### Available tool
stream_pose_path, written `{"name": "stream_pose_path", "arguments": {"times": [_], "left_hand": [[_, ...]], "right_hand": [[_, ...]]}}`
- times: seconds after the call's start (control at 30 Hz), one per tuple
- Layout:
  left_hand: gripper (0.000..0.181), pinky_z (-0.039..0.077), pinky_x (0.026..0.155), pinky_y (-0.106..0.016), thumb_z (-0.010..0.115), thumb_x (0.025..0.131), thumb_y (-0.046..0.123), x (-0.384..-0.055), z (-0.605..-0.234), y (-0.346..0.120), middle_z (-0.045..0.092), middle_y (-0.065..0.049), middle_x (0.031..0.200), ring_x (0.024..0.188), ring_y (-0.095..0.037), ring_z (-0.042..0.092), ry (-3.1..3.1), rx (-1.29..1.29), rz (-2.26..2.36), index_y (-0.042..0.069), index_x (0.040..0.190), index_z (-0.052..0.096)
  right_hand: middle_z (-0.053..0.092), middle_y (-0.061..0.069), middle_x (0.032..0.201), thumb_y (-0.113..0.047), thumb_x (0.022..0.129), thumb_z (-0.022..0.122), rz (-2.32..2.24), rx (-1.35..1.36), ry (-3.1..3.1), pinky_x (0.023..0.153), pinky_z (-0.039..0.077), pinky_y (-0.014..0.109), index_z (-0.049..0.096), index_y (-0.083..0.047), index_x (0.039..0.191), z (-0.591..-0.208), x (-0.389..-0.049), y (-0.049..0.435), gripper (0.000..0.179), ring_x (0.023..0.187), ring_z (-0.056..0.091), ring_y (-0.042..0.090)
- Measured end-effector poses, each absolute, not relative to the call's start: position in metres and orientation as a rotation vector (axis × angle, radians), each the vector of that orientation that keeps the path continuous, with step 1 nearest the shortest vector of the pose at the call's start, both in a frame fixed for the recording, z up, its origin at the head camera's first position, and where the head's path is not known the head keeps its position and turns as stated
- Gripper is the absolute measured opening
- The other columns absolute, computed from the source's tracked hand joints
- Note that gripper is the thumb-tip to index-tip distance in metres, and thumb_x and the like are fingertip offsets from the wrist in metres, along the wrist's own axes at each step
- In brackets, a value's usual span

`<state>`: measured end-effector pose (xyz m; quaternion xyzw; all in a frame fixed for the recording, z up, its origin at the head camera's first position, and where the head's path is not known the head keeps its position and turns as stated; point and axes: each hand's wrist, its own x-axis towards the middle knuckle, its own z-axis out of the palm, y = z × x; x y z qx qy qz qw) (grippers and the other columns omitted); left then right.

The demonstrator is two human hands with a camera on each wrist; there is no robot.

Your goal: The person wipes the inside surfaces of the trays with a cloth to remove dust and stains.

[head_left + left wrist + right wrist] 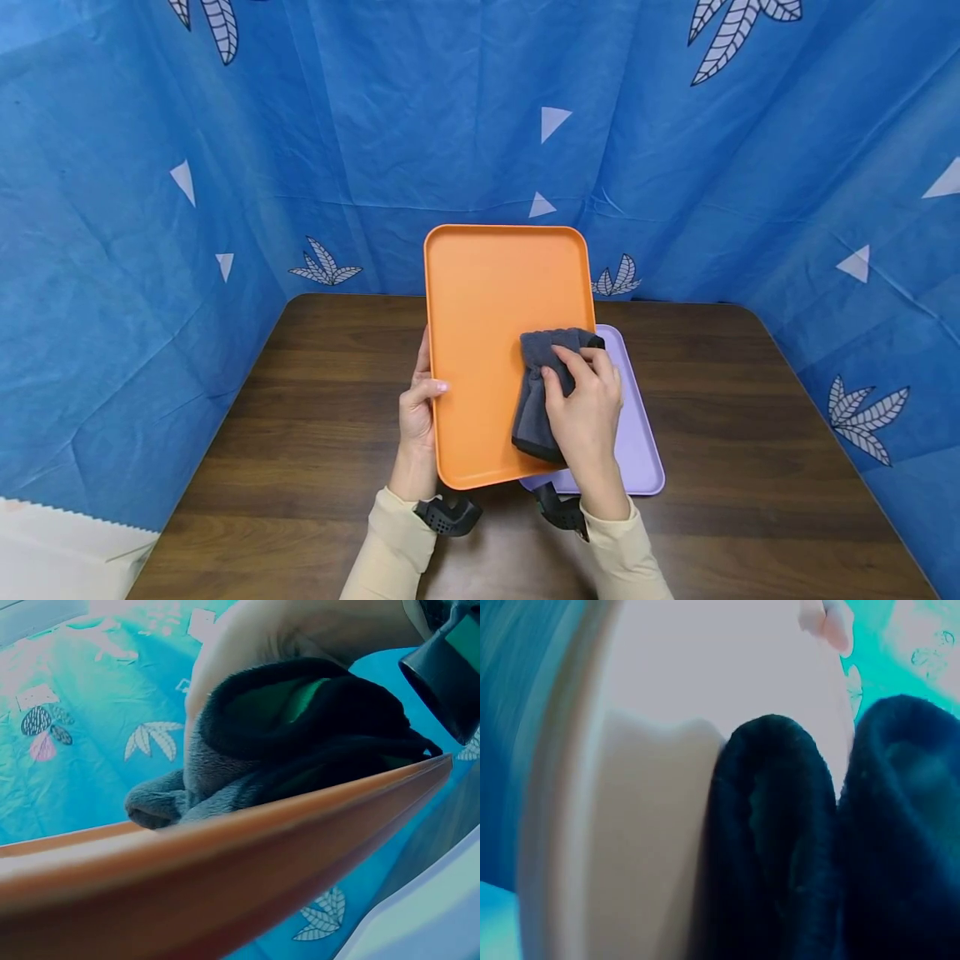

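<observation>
My left hand grips the left edge of an orange tray, its thumb over the rim and the other fingers behind. The tray is held up and tilted, its inner face toward me. A folded dark grey cloth with black edging lies against the tray's lower right part. My right hand pinches this cloth between thumb and fingers. In the left wrist view the cloth bunches over the tray's rim. The right wrist view shows the cloth's dark folds close up against the tray.
A lilac tray lies on the dark wooden table, partly hidden behind the orange tray and my right hand. Blue patterned curtains stand behind the table and along both sides. Each wrist carries a black camera mount.
</observation>
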<state>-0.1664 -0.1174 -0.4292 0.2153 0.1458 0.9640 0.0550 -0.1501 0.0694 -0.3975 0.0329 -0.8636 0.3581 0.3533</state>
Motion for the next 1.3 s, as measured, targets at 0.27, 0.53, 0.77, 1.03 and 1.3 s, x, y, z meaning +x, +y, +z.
{"name": "stream_pose_path", "arguments": {"times": [0.27,0.53,0.77,1.03,1.3], "left_hand": [[0.081,0.046,0.103,-0.029,0.023,0.076,-0.015,-0.166,-0.431,-0.116,0.057,-0.003,0.141,0.126,-0.020,0.057,0.407,0.611,2.918,0.019,0.145,0.049],[0.083,0.046,0.103,-0.029,0.017,0.076,-0.015,-0.166,-0.430,-0.112,0.055,-0.003,0.142,0.125,-0.019,0.056,0.466,0.650,2.923,0.019,0.146,0.046],[0.086,0.048,0.100,-0.027,0.021,0.075,-0.017,-0.163,-0.428,-0.113,0.045,-0.001,0.150,0.127,-0.020,0.052,0.413,0.763,2.907,0.020,0.151,0.039],[0.086,0.049,0.097,-0.025,0.027,0.075,-0.019,-0.163,-0.428,-0.113,0.043,0.001,0.151,0.127,-0.019,0.051,0.375,0.778,2.895,0.020,0.151,0.038],[0.087,0.051,0.092,-0.024,0.024,0.074,-0.019,-0.166,-0.431,-0.112,0.046,0.000,0.149,0.123,-0.019,0.054,0.389,0.776,2.897,0.021,0.150,0.041]], "right_hand": [[0.061,0.020,0.103,-0.006,0.077,0.079,0.859,0.208,-2.238,0.073,0.047,0.047,0.075,-0.004,0.104,-0.395,-0.140,0.050,0.027,0.089,0.055,0.037],[0.062,0.017,0.104,-0.008,0.076,0.082,0.762,0.379,-2.262,0.069,0.051,0.043,0.076,-0.007,0.102,-0.392,-0.129,0.028,0.027,0.088,0.054,0.032],[0.062,0.015,0.104,-0.010,0.077,0.081,0.601,0.499,-2.288,0.062,0.054,0.039,0.076,-0.011,0.102,-0.386,-0.120,0.015,0.026,0.088,0.051,0.031],[0.061,0.015,0.103,-0.009,0.077,0.081,0.551,0.540,-2.282,0.057,0.053,0.036,0.077,-0.012,0.102,-0.385,-0.121,0.015,0.025,0.087,0.051,0.031],[0.062,0.014,0.105,-0.011,0.078,0.082,0.597,0.543,-2.303,0.064,0.056,0.039,0.077,-0.015,0.103,-0.386,-0.124,0.021,0.026,0.088,0.052,0.030]]}}
